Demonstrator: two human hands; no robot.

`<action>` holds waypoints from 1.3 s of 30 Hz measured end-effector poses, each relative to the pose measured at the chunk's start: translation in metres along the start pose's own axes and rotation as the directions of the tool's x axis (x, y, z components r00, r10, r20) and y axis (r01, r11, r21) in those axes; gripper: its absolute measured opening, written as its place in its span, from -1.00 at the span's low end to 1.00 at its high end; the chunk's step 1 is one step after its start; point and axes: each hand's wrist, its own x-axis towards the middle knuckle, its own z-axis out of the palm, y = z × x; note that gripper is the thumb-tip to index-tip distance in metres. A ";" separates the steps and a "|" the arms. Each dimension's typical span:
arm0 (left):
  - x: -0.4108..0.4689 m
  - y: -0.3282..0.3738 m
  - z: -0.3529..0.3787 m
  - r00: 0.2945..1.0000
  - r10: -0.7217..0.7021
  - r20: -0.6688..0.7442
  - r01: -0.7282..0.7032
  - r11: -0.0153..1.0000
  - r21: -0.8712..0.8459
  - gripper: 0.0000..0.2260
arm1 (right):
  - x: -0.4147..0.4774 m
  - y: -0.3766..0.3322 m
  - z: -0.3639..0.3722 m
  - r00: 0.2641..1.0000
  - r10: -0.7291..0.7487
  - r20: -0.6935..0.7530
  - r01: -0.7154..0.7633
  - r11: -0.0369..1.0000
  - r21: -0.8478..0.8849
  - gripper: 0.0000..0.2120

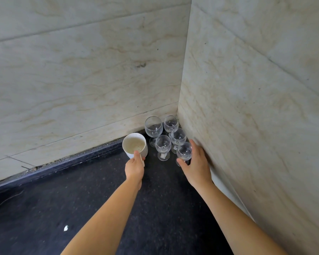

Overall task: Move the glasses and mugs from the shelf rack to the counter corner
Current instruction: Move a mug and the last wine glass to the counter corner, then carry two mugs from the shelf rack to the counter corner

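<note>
Meanwhile, on the dark speckled counter (81, 199) between marble walls (81, 80), the left hand (134, 168) gripped a mug (133, 142), the right hand (197, 168) a wineglass (184, 150).

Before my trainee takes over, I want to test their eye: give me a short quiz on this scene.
1. How many stemmed glasses are in the counter corner, counting any in hand?
2. True or false: the left hand holds the white mug.
3. The right hand grips: A) the nearest glass, B) a plate, C) nothing.
Key: 1) five; 2) true; 3) A.
</note>
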 end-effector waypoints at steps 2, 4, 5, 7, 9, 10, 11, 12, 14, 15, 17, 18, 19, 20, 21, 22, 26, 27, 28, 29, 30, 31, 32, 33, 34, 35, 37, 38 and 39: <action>-0.007 0.006 -0.015 1.000 0.029 0.009 -0.030 0.975 0.221 -0.42 | -0.003 -0.007 -0.004 0.998 0.047 0.029 -0.045 0.998 -0.039 -0.05; -0.017 0.015 -0.037 0.987 0.161 0.019 -0.152 0.878 0.453 -0.43 | -0.009 -0.019 -0.010 0.997 0.070 0.044 -0.067 0.995 -0.079 0.04; -0.024 0.022 -0.052 0.965 0.260 0.029 -0.238 0.825 0.513 -0.47 | -0.011 -0.027 -0.015 0.997 0.058 0.041 -0.053 0.992 -0.118 0.04; -0.038 0.037 -0.088 0.875 0.482 0.038 -0.402 0.683 0.609 -0.52 | -0.013 -0.049 -0.026 0.999 0.002 0.035 0.006 0.978 -0.210 -0.03; -0.052 0.058 -0.129 0.747 0.662 0.064 -0.492 0.484 0.724 -0.49 | -0.012 -0.083 -0.039 0.996 -0.090 0.004 0.088 0.960 -0.266 -0.14; -0.060 0.071 -0.151 0.683 0.726 0.075 -0.506 0.398 0.765 -0.46 | -0.011 -0.104 -0.046 0.987 -0.158 -0.027 0.144 0.948 -0.283 -0.19; -0.069 0.084 -0.174 0.623 0.779 0.074 -0.505 0.329 0.798 -0.44 | -0.010 -0.128 -0.053 0.970 -0.235 -0.062 0.208 0.933 -0.294 -0.23; -0.080 0.098 -0.198 0.566 0.822 0.058 -0.492 0.281 0.824 -0.43 | -0.009 -0.152 -0.058 0.944 -0.315 -0.097 0.274 0.913 -0.302 -0.26; -0.105 0.118 -0.246 0.471 0.882 0.007 -0.450 0.233 0.862 -0.42 | -0.013 -0.202 -0.063 0.878 -0.454 -0.150 0.392 0.864 -0.316 -0.31; -0.120 0.124 -0.270 0.436 0.900 -0.024 -0.418 0.226 0.880 -0.41 | -0.017 -0.228 -0.063 0.845 -0.508 -0.165 0.442 0.839 -0.317 -0.31; -0.151 0.128 -0.319 0.389 0.917 -0.090 -0.346 0.236 0.908 -0.39 | -0.031 -0.280 -0.057 0.774 -0.610 -0.167 0.546 0.778 -0.311 -0.28; -0.168 0.124 -0.344 0.362 0.924 -0.120 -0.308 0.240 0.921 -0.39 | -0.040 -0.305 -0.052 0.737 -0.659 -0.149 0.600 0.739 -0.306 -0.26; -0.187 0.117 -0.370 0.328 0.933 -0.150 -0.270 0.245 0.931 -0.38 | -0.051 -0.330 -0.046 0.696 -0.707 -0.123 0.655 0.696 -0.296 -0.24; -0.207 0.107 -0.397 0.286 0.940 -0.186 -0.241 0.259 0.935 -0.38 | -0.063 -0.354 -0.039 0.647 -0.756 -0.099 0.710 0.645 -0.281 -0.22; -0.227 0.093 -0.424 0.239 0.945 -0.224 -0.212 0.276 0.937 -0.38 | -0.077 -0.377 -0.031 0.592 -0.801 -0.084 0.764 0.592 -0.257 -0.21; -0.249 0.076 -0.450 0.204 0.943 -0.264 -0.166 0.299 0.940 -0.39 | -0.092 -0.398 -0.023 0.534 -0.842 -0.076 0.814 0.536 -0.222 -0.21; -0.345 -0.018 -0.530 0.127 0.842 -0.525 0.114 0.513 0.851 -0.38 | -0.177 -0.467 0.024 0.271 -0.962 -0.037 0.962 0.272 -0.027 -0.21; -0.369 -0.045 -0.539 0.112 0.798 -0.592 0.178 0.570 0.802 -0.38 | -0.203 -0.476 0.039 0.209 -0.978 -0.020 0.978 0.208 0.029 -0.21; -0.394 -0.076 -0.546 0.109 0.753 -0.649 0.239 0.613 0.753 -0.37 | -0.235 -0.483 0.054 0.145 -0.989 0.003 0.985 0.145 0.096 -0.21; -0.417 -0.106 -0.550 0.122 0.716 -0.687 0.288 0.637 0.715 -0.36 | -0.265 -0.487 0.069 0.086 -0.996 0.026 0.983 0.089 0.160 -0.22; -0.440 -0.136 -0.551 0.136 0.687 -0.714 0.337 0.645 0.685 -0.34 | -0.295 -0.489 0.083 0.026 -0.999 0.043 0.976 0.035 0.216 -0.22; -0.464 -0.168 -0.550 0.145 0.654 -0.742 0.399 0.648 0.649 -0.31 | -0.330 -0.489 0.097 -0.043 -0.998 0.053 0.963 -0.028 0.267 -0.22; -0.489 -0.198 -0.549 0.150 0.616 -0.774 0.460 0.650 0.606 -0.30 | -0.367 -0.487 0.107 -0.108 -0.992 0.068 0.947 -0.082 0.310 -0.23; -0.514 -0.227 -0.546 0.149 0.574 -0.805 0.509 0.653 0.561 -0.29 | -0.404 -0.484 0.116 -0.163 -0.983 0.087 0.929 -0.123 0.348 -0.23; -0.537 -0.251 -0.544 0.141 0.540 -0.829 0.551 0.653 0.519 -0.29 | -0.437 -0.481 0.123 -0.212 -0.972 0.101 0.910 -0.158 0.384 -0.23; -0.562 -0.275 -0.542 0.121 0.509 -0.852 0.590 0.654 0.474 -0.30 | -0.473 -0.480 0.128 -0.266 -0.959 0.097 0.884 -0.202 0.422 -0.23; -0.616 -0.314 -0.543 0.054 0.443 -0.895 0.651 0.664 0.368 -0.31 | -0.548 -0.480 0.131 -0.383 -0.922 0.053 0.815 -0.310 0.490 -0.22; -0.643 -0.332 -0.544 0.015 0.418 -0.909 0.678 0.663 0.316 -0.30 | -0.586 -0.481 0.130 -0.435 -0.900 0.025 0.774 -0.360 0.521 -0.22; -0.669 -0.349 -0.544 -0.026 0.388 -0.921 0.698 0.667 0.262 -0.29 | -0.623 -0.481 0.127 -0.484 -0.875 -0.009 0.729 -0.409 0.548 -0.22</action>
